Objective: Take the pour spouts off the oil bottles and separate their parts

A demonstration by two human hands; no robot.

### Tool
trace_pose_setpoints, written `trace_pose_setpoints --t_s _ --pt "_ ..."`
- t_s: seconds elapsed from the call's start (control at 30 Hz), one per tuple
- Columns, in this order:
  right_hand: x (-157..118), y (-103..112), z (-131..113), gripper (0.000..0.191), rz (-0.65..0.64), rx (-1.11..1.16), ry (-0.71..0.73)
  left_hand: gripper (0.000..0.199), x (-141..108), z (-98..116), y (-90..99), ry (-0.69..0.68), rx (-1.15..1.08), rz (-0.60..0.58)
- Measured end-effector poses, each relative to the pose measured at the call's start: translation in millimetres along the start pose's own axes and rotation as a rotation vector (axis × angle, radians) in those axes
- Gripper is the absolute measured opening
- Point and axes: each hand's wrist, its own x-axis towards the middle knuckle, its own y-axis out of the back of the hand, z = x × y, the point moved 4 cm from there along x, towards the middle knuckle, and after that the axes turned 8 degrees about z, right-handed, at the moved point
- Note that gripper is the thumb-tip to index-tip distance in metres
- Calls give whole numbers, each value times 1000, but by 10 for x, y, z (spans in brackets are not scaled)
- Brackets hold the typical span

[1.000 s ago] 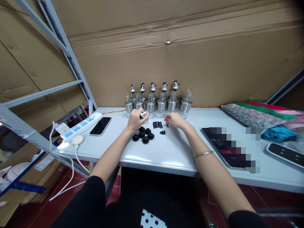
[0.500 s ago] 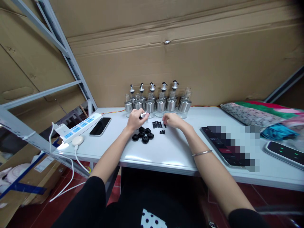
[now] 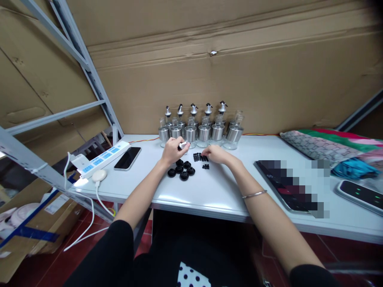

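Closed round a silver metal spout (image 3: pixel 183 145) is my left hand (image 3: pixel 172 150), just in front of the glass bottles. My right hand (image 3: pixel 216 153) is over the row of small black strips (image 3: pixel 197 157), fingers bent together; whether a strip is pinched there is too small to tell. Several tiny black pieces (image 3: pixel 206 166) lie nearer the table's front. Several round black stoppers (image 3: pixel 184 175) are grouped below my left hand. Bottles with steel sleeves (image 3: pixel 204 133) stand in rows behind both hands, the back ones topped with silver and black spouts (image 3: pixel 194 108).
On the left lie a dark phone (image 3: pixel 127 158), a white power strip (image 3: pixel 104 159) and a round white charger (image 3: pixel 99 175). A large blurred-out device (image 3: pixel 281 185), a fabric bundle (image 3: pixel 353 147) and another black device (image 3: pixel 362 193) lie right. Cardboard (image 3: pixel 239 79) stands behind.
My right hand has moved slightly left over the black strips. My left hand still holds the spout, now turned a little. The whole view has shifted slightly.
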Motion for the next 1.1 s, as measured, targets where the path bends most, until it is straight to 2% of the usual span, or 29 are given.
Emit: trace_pose_setpoints --t_s 0.33,0.7,0.9,1.1 --pt "-8 -16 -55 41 -27 -54 -6 26 1 11 8 -4 -21 -2" --pt "-20 -32 -191 54 -30 -10 91 25 -2 3 -5 3 -21 -7" --pt "-4 -95 -194 58 -46 2 159 25 -2 7 0 6 -29 -9" --pt "-15 -104 -190 58 -51 3 161 25 3 8 -2 8 -37 -8"
